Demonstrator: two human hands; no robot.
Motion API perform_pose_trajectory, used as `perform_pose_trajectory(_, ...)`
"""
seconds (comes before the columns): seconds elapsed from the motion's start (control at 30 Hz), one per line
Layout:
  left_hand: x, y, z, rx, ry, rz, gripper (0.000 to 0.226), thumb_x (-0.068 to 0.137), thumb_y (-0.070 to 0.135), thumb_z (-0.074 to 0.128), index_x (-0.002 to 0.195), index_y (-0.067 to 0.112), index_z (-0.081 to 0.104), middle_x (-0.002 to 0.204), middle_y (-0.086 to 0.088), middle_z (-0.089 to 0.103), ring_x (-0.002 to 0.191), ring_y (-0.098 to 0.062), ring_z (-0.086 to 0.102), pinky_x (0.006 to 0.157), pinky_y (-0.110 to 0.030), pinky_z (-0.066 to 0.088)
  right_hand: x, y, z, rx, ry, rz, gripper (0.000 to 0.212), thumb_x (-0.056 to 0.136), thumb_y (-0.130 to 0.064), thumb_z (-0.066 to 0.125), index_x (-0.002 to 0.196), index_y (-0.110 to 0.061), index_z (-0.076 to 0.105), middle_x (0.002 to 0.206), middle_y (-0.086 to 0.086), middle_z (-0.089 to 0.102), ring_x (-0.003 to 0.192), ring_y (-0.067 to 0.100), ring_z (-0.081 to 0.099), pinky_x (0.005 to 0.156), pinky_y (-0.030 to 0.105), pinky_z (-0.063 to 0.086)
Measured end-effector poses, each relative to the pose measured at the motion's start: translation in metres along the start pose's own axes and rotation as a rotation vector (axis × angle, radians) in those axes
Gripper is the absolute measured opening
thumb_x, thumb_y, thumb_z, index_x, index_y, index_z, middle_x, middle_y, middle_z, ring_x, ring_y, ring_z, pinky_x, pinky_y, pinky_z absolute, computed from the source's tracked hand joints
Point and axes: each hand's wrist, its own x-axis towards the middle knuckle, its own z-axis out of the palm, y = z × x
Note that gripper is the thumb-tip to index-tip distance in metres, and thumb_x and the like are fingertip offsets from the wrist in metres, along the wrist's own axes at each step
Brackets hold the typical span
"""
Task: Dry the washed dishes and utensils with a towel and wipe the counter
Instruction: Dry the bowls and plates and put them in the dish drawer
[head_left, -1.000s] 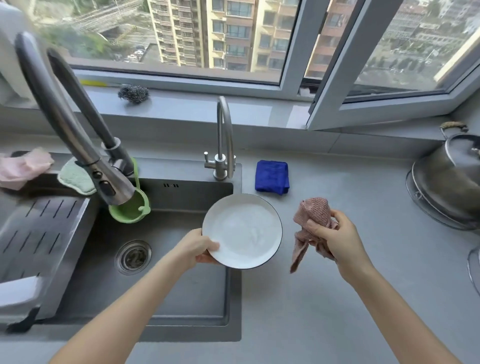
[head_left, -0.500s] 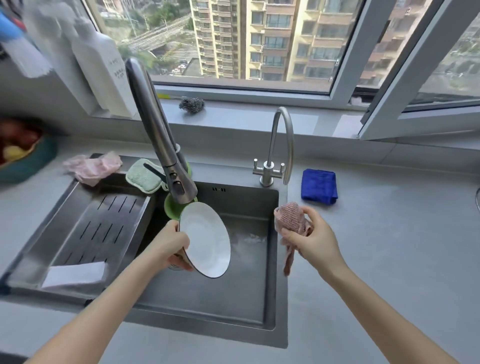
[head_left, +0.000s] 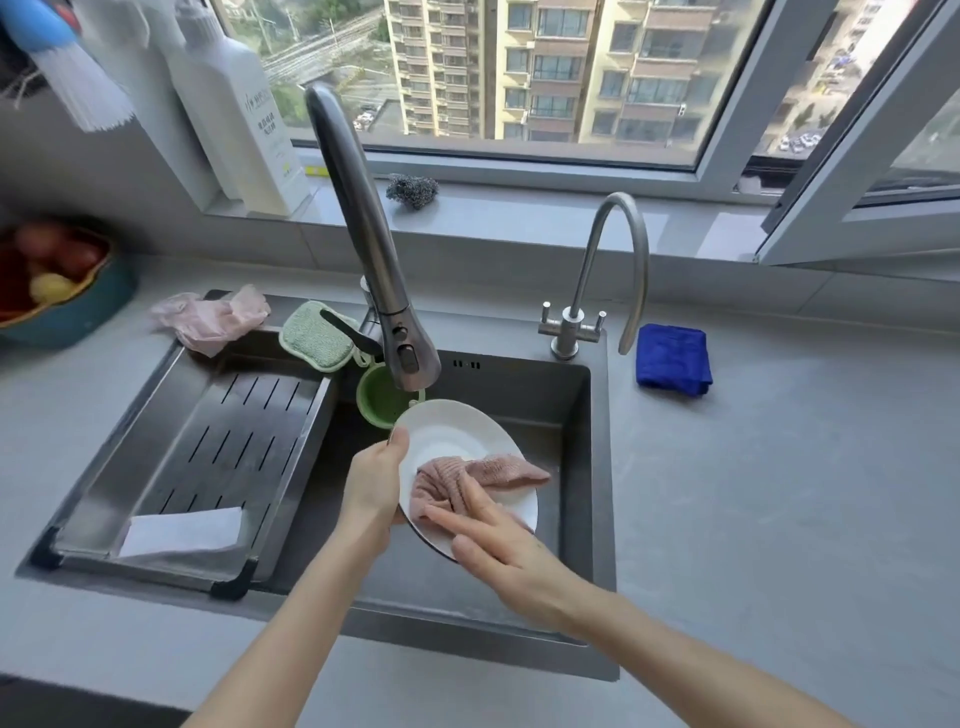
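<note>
1. A person's left hand (head_left: 374, 483) grips a white plate (head_left: 457, 441) by its left rim, thumb on the face and fingers curled behind, holding it tilted on edge above the basin of the sink (head_left: 524, 400).
2. The right hand (head_left: 498, 551) lies flat with fingers straight, pressing a pink towel (head_left: 483, 475) against the lower face of the plate. The two hands are close together, one on either side of the dish.
3. A tall faucet (head_left: 363, 228) rises from the sink's back edge, its spray head hanging just above the plate's top rim. A green cup (head_left: 379, 402) hangs inside the sink just beside it.
4. A slotted drain rack (head_left: 223, 441) spans the left part of the sink, carrying a white rectangular piece (head_left: 182, 530) at its near end.
5. On the sink's back-left rim rest a green sponge (head_left: 314, 343) and a crumpled pale pink cloth (head_left: 213, 319).
6. A slim curved tap (head_left: 615, 260) stands at the sink's back-right corner. A folded blue cloth (head_left: 674, 358) lies on the grey counter (head_left: 779, 493) just right of the sink.
7. Behind the sink, the windowsill (head_left: 519, 208) holds a steel scourer (head_left: 413, 189) and a white bottle (head_left: 239, 114); left of the sink — well apart — sits a bowl of fruit (head_left: 78, 317).
</note>
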Motion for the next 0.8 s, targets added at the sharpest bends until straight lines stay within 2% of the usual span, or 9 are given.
perform_pose_trajectory(0.13, -0.014, -0.005, 0.007, 0.025, -0.059, 0.057, 0.039, 0.100, 0.032, 0.042, 0.081, 0.010, 0.067, 0.074, -0.007, 0.065, 0.063, -0.020, 0.059, 0.038, -0.019, 0.042, 0.035, 0.014, -0.008, -0.328, 0.177, -0.097, 0.045, 0.100, -0.043, 0.024, 0.144, -0.041, 0.027, 0.159, -0.009, 0.008, 0.147, 0.010, 0.002, 0.118, 0.037, 0.002)
perform_pose_trajectory(0.23, -0.017, -0.001, 0.014, 0.005, -0.060, 0.102, 0.037, 0.099, 0.030, 0.043, 0.079, 0.007, 0.064, 0.078, -0.009, 0.066, 0.071, -0.024, 0.062, 0.045, -0.023, 0.047, 0.057, 0.027, -0.024, -0.593, 0.270, 0.048, 0.050, 0.090, -0.057, 0.012, 0.140, -0.055, 0.015, 0.160, -0.007, 0.008, 0.147, 0.025, 0.006, 0.116, 0.049, 0.012)
perform_pose_trajectory(0.3, -0.013, 0.003, 0.015, -0.011, 0.036, 0.137, 0.039, 0.099, 0.027, 0.045, 0.070, 0.003, 0.058, 0.070, -0.010, 0.061, 0.063, -0.023, 0.056, 0.046, -0.021, 0.043, 0.051, 0.029, -0.029, -0.668, 0.312, 0.192, 0.056, 0.088, -0.057, 0.009, 0.143, -0.053, 0.018, 0.161, -0.007, 0.010, 0.142, 0.027, 0.023, 0.111, 0.044, 0.025)
perform_pose_trajectory(0.37, -0.006, 0.003, 0.015, 0.027, 0.123, 0.183, 0.042, 0.098, 0.027, 0.047, 0.065, 0.002, 0.052, 0.064, -0.012, 0.052, 0.061, -0.022, 0.046, 0.055, -0.025, 0.035, 0.035, 0.022, -0.023, -0.676, 0.312, 0.284, 0.050, 0.097, -0.044, 0.025, 0.147, -0.043, 0.024, 0.157, -0.005, 0.025, 0.128, 0.026, 0.044, 0.094, 0.034, 0.040)
perform_pose_trajectory(0.47, 0.002, -0.004, 0.018, 0.074, 0.147, 0.192, 0.044, 0.097, 0.028, 0.047, 0.058, 0.008, 0.039, 0.063, -0.011, 0.039, 0.063, -0.020, 0.034, 0.061, -0.031, 0.025, 0.006, 0.002, -0.008, -0.661, 0.233, 0.323, 0.048, 0.094, -0.031, 0.047, 0.140, -0.038, 0.036, 0.125, -0.003, 0.062, 0.107, 0.025, 0.058, 0.083, 0.032, 0.046)
perform_pose_trajectory(0.57, 0.006, -0.012, 0.020, 0.061, 0.071, 0.156, 0.036, 0.097, 0.032, 0.046, 0.071, 0.007, 0.051, 0.072, -0.012, 0.047, 0.069, -0.021, 0.041, 0.065, -0.033, 0.030, -0.010, -0.022, -0.027, -0.423, 0.264, 0.388, 0.035, 0.083, -0.041, 0.058, 0.117, -0.041, 0.057, 0.101, -0.010, 0.071, 0.095, 0.015, 0.064, 0.081, 0.030, 0.048)
perform_pose_trajectory(0.63, 0.007, -0.012, 0.019, 0.035, -0.018, 0.164, 0.036, 0.096, 0.036, 0.046, 0.080, 0.007, 0.058, 0.076, -0.011, 0.053, 0.072, -0.020, 0.047, 0.068, -0.033, 0.035, -0.021, -0.035, -0.051, -0.068, 0.355, 0.354, 0.027, 0.078, -0.038, 0.065, 0.104, -0.034, 0.064, 0.089, 0.002, 0.072, 0.080, 0.015, 0.065, 0.076, 0.032, 0.051)
perform_pose_trajectory(0.73, 0.010, -0.008, 0.018, 0.038, -0.164, 0.248, 0.039, 0.084, 0.054, 0.048, 0.084, 0.015, 0.056, 0.082, -0.005, 0.053, 0.077, -0.017, 0.047, 0.072, -0.034, 0.035, -0.034, -0.059, -0.089, 0.501, 0.377, 0.211, 0.022, 0.087, -0.016, 0.065, 0.109, -0.019, 0.063, 0.095, 0.019, 0.070, 0.080, 0.023, 0.068, 0.071, 0.032, 0.054)
perform_pose_trajectory(0.8, 0.009, -0.005, 0.021, 0.044, -0.231, 0.295, 0.040, 0.083, 0.056, 0.050, 0.085, 0.016, 0.057, 0.085, -0.003, 0.056, 0.080, -0.016, 0.050, 0.077, -0.035, 0.039, -0.030, -0.056, -0.103, 0.381, 0.337, 0.223, 0.029, 0.089, -0.021, 0.060, 0.118, -0.025, 0.061, 0.102, 0.011, 0.070, 0.087, 0.021, 0.068, 0.077, 0.033, 0.054)
